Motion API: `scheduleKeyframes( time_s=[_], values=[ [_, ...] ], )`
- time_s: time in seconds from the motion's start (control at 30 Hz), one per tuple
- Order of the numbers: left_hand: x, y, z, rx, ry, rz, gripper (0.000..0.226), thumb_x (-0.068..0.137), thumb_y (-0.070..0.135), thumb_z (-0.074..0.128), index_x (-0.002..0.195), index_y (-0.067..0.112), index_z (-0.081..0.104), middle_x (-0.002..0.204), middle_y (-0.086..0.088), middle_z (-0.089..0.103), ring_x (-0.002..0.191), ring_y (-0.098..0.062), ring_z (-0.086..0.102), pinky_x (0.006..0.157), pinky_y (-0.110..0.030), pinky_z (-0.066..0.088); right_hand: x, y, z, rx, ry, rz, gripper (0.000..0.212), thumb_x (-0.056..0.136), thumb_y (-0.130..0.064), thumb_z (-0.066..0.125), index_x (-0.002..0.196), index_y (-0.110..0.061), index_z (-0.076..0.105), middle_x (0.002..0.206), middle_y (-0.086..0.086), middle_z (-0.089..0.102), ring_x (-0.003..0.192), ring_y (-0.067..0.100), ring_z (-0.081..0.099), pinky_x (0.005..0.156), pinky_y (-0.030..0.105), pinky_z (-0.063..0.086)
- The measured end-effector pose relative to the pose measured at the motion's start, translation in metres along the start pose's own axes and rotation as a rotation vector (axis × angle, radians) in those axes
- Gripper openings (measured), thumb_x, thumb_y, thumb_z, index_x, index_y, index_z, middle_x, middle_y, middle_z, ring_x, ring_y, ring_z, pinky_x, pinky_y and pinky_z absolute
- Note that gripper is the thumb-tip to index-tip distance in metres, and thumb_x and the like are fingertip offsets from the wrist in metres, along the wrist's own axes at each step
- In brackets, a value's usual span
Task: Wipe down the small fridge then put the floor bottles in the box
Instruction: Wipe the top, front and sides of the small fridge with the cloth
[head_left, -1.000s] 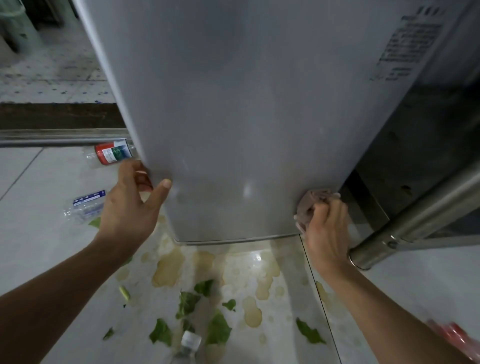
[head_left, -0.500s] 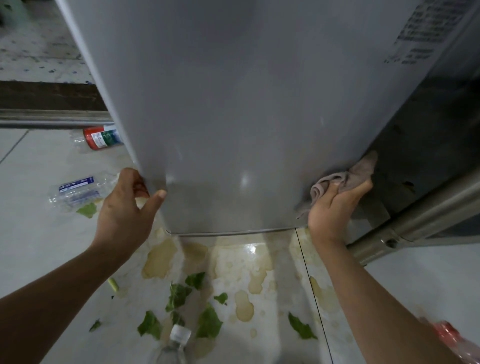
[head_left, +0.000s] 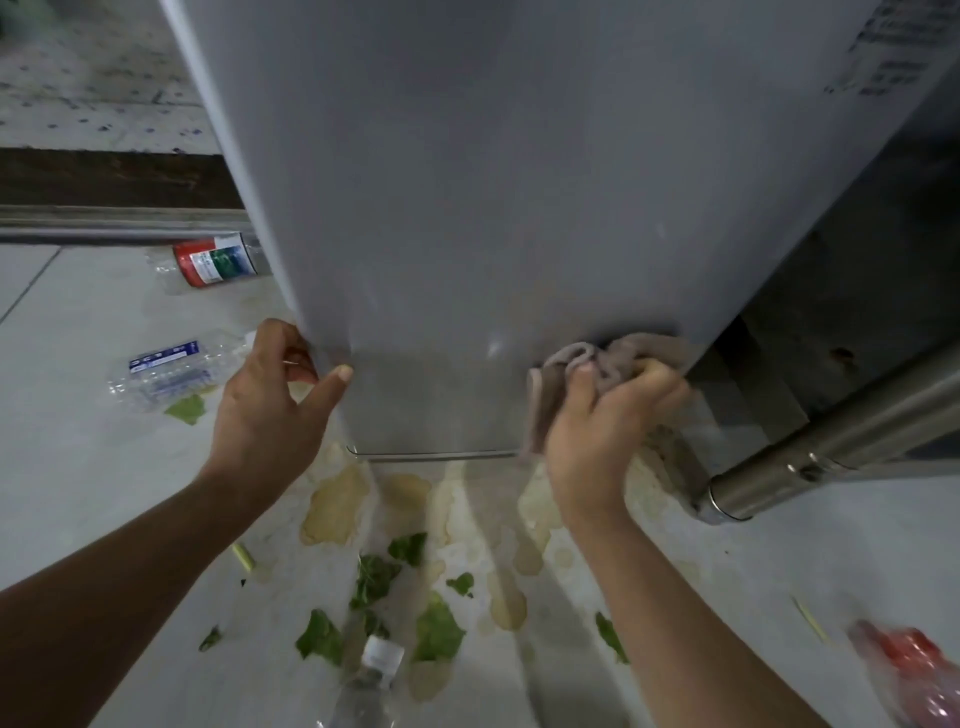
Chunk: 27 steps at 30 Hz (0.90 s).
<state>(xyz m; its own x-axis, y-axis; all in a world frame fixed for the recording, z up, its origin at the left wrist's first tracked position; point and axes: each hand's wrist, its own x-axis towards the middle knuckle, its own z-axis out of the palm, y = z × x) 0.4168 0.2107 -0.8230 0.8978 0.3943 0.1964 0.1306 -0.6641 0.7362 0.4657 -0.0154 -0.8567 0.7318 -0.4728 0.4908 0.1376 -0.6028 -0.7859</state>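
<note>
Right hand (head_left: 605, 415) balls a grey-brown rag (head_left: 608, 358) against the lower right corner of the small grey fridge (head_left: 467, 208), fingers curled tight around the cloth so the wad can scrub low on the door. I keep my left hand (head_left: 265, 410) pinching the door's lower left edge between thumb and fingers, which I judge steadies the cabinet against the push.

Just below the rag the door ends at its bottom rim, with brownish puddles (head_left: 337, 504) and torn green leaves (head_left: 374, 577) on the tiled floor (head_left: 78, 467) beneath. A steel tube (head_left: 831, 452) crowds the fridge's right side, leaving little sideways room there; the left side lies more open.

Still waiting on the floor: a red-labelled bottle (head_left: 215, 260) behind the fridge's left edge, a crushed clear bottle with a blue label (head_left: 166, 369) near my left hand, a clear white-capped bottle (head_left: 371, 686) at my feet, and a red-tinted bottle (head_left: 909, 670) at far right. No box is in view.
</note>
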Motion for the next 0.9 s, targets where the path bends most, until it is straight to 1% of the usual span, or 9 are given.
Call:
scheduleKeyframes(
  time_s=[0.23,0.37,0.43,0.5,0.57,0.63,0.77,0.83,0.9],
  values=[
    [0.004,-0.001,-0.004,-0.027,-0.031,-0.004,0.025,0.084,0.035,0.064,0.094,0.026,0.042,0.083,0.016,0.054,0.078,-0.004,0.056,0.063,-0.024,0.043,-0.010,0.041,0.006,-0.262,-0.098,-0.083,0.030,0.070,0.005,0.057,0.094,0.016,0.045,0.111,0.037,0.043,0.100,0.049,0.042,0.089,0.046,0.033],
    [0.004,0.000,-0.006,-0.033,-0.039,0.015,0.025,0.084,0.033,0.064,0.094,0.024,0.043,0.090,0.008,0.059,0.082,-0.012,0.059,0.067,-0.027,0.045,0.003,0.057,-0.003,-0.329,-0.191,0.170,0.030,0.077,0.004,0.052,0.100,0.022,0.043,0.110,0.039,0.042,0.105,0.052,0.041,0.092,0.046,0.028],
    [0.005,0.000,-0.007,-0.050,-0.059,0.005,0.026,0.083,0.033,0.065,0.096,0.023,0.045,0.092,0.008,0.060,0.081,-0.010,0.059,0.069,-0.030,0.047,0.010,0.047,-0.004,-0.238,-0.160,0.297,0.033,0.080,0.006,0.051,0.106,0.023,0.042,0.117,0.039,0.042,0.110,0.049,0.042,0.092,0.026,0.033],
    [0.005,-0.004,-0.010,-0.080,-0.108,-0.016,0.023,0.084,0.027,0.065,0.098,0.022,0.048,0.095,0.008,0.062,0.085,-0.009,0.061,0.074,-0.030,0.049,0.011,0.028,0.004,-0.209,-0.148,0.323,0.032,0.086,0.002,0.052,0.114,0.012,0.039,0.122,0.031,0.041,0.111,0.040,0.044,0.073,0.003,0.031],
    [0.004,-0.013,-0.012,-0.115,-0.190,-0.052,0.020,0.085,0.014,0.064,0.098,0.022,0.051,0.098,0.006,0.063,0.093,-0.013,0.063,0.081,-0.032,0.051,0.001,0.006,0.014,-0.228,-0.186,0.324,0.007,0.093,-0.015,0.044,0.099,-0.016,0.040,0.097,0.014,0.048,0.087,0.030,0.051,0.067,0.022,0.042],
    [0.002,-0.020,-0.014,-0.141,-0.248,-0.064,0.027,0.084,0.003,0.061,0.099,0.023,0.053,0.099,0.005,0.065,0.097,-0.017,0.064,0.087,-0.034,0.051,-0.030,-0.017,0.024,-0.023,-0.229,0.416,0.016,0.094,-0.031,0.031,0.079,-0.026,0.035,0.067,0.003,0.045,0.059,0.020,0.048,0.052,0.020,0.039],
    [0.005,-0.026,-0.019,-0.175,-0.318,-0.043,0.038,0.081,-0.005,0.060,0.103,0.025,0.055,0.103,0.008,0.065,0.101,-0.013,0.062,0.095,-0.038,0.050,-0.105,-0.066,0.046,-0.102,-0.442,-0.025,0.024,0.081,-0.012,0.063,0.100,-0.008,0.049,0.104,0.023,0.049,0.092,0.034,0.052,0.081,0.042,0.048],
    [0.006,-0.029,-0.021,-0.173,-0.341,-0.033,0.043,0.080,-0.007,0.059,0.106,0.027,0.055,0.105,0.009,0.063,0.103,-0.011,0.061,0.095,-0.034,0.049,-0.114,-0.073,0.053,-0.108,-0.460,0.037,0.027,0.081,0.001,0.061,0.104,-0.002,0.048,0.118,0.015,0.041,0.102,0.026,0.048,0.093,0.024,0.041],
    [0.005,-0.030,-0.023,-0.199,-0.353,-0.031,0.045,0.080,-0.010,0.057,0.106,0.027,0.054,0.104,0.008,0.062,0.104,-0.013,0.060,0.094,-0.032,0.048,-0.106,-0.069,0.050,-0.031,-0.459,0.159,0.021,0.080,0.008,0.057,0.097,-0.001,0.049,0.113,0.011,0.042,0.096,0.021,0.048,0.087,0.018,0.040]
  ],
)
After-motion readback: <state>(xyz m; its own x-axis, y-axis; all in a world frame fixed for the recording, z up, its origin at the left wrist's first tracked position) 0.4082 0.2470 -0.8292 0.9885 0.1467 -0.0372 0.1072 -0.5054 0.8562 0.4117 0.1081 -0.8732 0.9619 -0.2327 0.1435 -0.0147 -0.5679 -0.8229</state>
